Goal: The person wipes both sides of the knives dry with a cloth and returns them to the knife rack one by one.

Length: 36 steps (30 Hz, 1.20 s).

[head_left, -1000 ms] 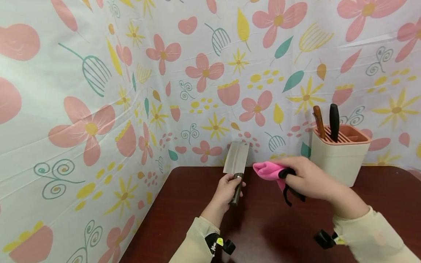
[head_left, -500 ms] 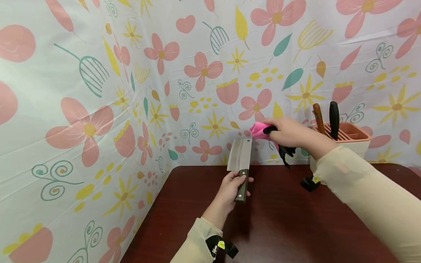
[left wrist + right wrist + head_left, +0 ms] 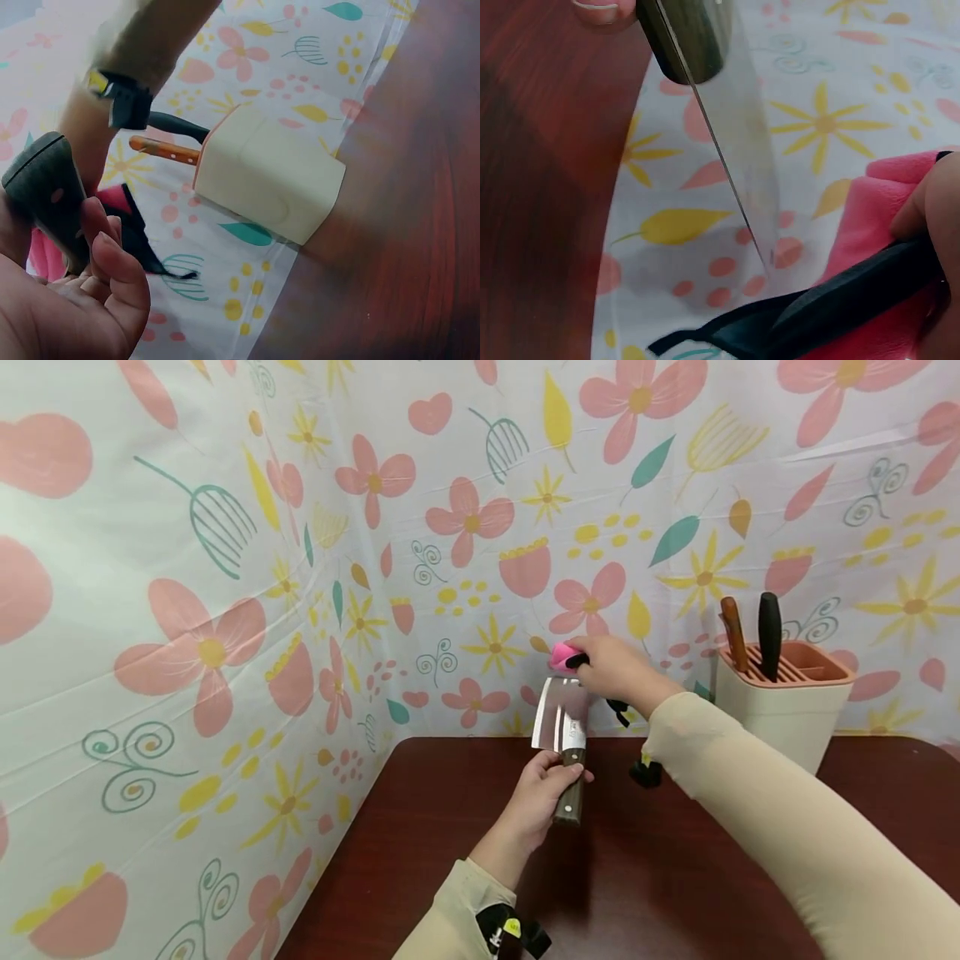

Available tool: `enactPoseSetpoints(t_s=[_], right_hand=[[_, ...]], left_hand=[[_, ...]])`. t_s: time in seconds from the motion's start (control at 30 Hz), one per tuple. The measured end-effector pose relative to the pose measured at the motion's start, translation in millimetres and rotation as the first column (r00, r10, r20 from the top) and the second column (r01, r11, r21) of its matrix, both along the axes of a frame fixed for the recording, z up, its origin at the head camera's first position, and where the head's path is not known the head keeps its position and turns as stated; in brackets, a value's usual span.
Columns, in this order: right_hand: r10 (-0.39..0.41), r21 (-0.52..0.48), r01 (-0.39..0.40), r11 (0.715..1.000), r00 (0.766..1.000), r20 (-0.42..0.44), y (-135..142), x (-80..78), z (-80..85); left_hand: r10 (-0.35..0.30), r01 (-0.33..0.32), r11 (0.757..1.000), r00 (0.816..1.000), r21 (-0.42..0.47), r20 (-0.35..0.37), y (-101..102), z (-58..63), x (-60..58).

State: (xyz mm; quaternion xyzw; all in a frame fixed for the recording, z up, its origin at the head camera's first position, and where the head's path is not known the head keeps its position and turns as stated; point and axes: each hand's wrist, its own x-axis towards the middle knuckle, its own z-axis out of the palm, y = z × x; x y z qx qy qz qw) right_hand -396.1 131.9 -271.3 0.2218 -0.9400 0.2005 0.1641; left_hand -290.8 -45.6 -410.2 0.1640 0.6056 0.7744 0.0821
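A cleaver point(image 3: 557, 717) stands blade-up above the table, its dark riveted handle gripped by my left hand point(image 3: 534, 800). Silvery and slightly reflective, the blade has its broad side towards the head camera. My right hand point(image 3: 613, 670) holds a bunched pink cloth point(image 3: 564, 658) with black edging at the blade's far end. In the right wrist view the cloth point(image 3: 862, 214) overlaps the blade's end point(image 3: 731, 142); whether they touch I cannot tell. The left wrist view has the handle point(image 3: 49, 187) between my left thumb and fingers, while the blade is mostly hidden there.
A cream knife block point(image 3: 776, 722) with an orange slotted top stands at the table's back right. It holds a brown-handled knife point(image 3: 733, 635) and a black-handled knife point(image 3: 768, 635). Flower-patterned sheeting point(image 3: 465, 610) rises behind the dark red table point(image 3: 435, 827) and on its left.
My right hand has carried the pink cloth up and left to the cleaver's far end. The cleaver has shifted slightly right, and its blade has turned a little in my left hand.
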Motion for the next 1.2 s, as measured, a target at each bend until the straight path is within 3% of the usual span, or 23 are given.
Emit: enactPoseSetpoints(t_s=[0.3, 0.43, 0.83, 1.2], right_hand=[[0.016, 0.022, -0.018, 1.000, 0.994, 0.107, -12.6, -12.8, -25.7], [0.020, 0.021, -0.022, 1.000, 0.993, 0.116, -12.9, -13.5, -32.9], [-0.001, 0.083, -0.003, 0.997, 0.999, 0.054, -16.1, -9.5, -36.0], [0.109, 0.104, -0.106, 0.989, 0.994, -0.024, -23.6, 9.6, -41.6]], left_hand=[[-0.030, 0.030, 0.998, 1.000, -0.050, -0.006, 1.8, -0.3, 4.5], [-0.049, 0.048, 0.998, 0.999, -0.039, -0.013, 1.7, -1.5, 4.8], [-0.062, 0.061, 0.998, 0.998, -0.030, -0.021, -1.8, 0.0, 3.2], [-0.052, 0.051, 0.998, 0.998, -0.031, -0.019, -5.6, -1.3, -0.1]])
